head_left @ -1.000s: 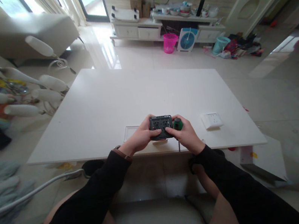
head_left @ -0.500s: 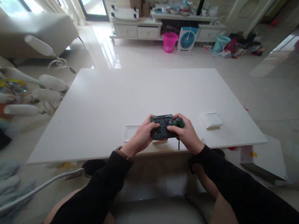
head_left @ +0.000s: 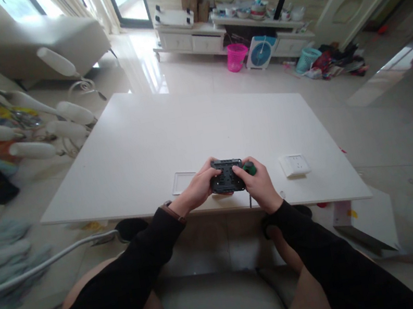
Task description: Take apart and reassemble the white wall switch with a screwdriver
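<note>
A dark grey socket module (head_left: 227,175) is gripped from both sides just above the near edge of the white table (head_left: 187,136). My left hand (head_left: 198,189) is closed on its left side. My right hand (head_left: 259,185) is closed on its right side and also holds a green-handled screwdriver (head_left: 249,168), whose shaft points down past the table edge. A white frame plate (head_left: 183,182) lies flat left of my hands. A white wall socket (head_left: 294,164) lies to the right.
A metal rack with white padded arms (head_left: 31,126) stands at the table's left. A grey sofa (head_left: 41,42), a pink basket (head_left: 235,57), a blue fan (head_left: 260,53) and a TV cabinet (head_left: 226,35) lie beyond. Clothes lie on the floor at left.
Both hands and the module have shifted slightly to the right and a little away from me; the grip is unchanged. The view has tilted a little.
</note>
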### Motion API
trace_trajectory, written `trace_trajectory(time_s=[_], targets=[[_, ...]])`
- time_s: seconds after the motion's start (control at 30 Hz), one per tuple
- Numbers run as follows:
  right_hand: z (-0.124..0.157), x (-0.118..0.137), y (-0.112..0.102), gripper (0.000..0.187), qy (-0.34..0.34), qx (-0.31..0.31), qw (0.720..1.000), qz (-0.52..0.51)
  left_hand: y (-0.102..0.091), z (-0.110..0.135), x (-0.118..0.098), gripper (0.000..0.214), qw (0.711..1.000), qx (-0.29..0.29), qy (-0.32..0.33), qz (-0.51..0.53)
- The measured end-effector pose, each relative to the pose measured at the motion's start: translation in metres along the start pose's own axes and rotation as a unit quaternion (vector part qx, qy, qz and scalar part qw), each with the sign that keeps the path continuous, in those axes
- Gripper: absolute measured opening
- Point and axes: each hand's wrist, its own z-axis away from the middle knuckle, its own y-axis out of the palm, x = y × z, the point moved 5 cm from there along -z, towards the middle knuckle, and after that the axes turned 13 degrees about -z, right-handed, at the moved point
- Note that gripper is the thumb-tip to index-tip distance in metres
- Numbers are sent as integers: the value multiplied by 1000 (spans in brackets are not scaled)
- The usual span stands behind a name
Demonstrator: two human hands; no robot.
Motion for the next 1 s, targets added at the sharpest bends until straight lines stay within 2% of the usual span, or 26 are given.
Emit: trace_trajectory(time_s=[0.5, 0.7, 0.87, 0.93, 1.0], targets=[[1, 1, -1, 35, 4, -6, 1000, 30, -2, -1, 4, 30, 998, 3, 11, -59], [2, -1, 1, 32, 15, -15, 1000, -7, -2, -1, 4, 29, 998, -5, 10, -64], [-2, -9, -2, 25, 72, -33, 992, -95, -5, 2, -5, 53, 996, -3, 6, -85], [-3, -11, -2, 31, 95, -40, 988, -117, -8, 3, -9, 69, 990, -2, 15, -142], [-4, -12, -2, 37, 108, -42, 985, -126, -12, 3, -12, 85, 969, -2, 42, -245]])
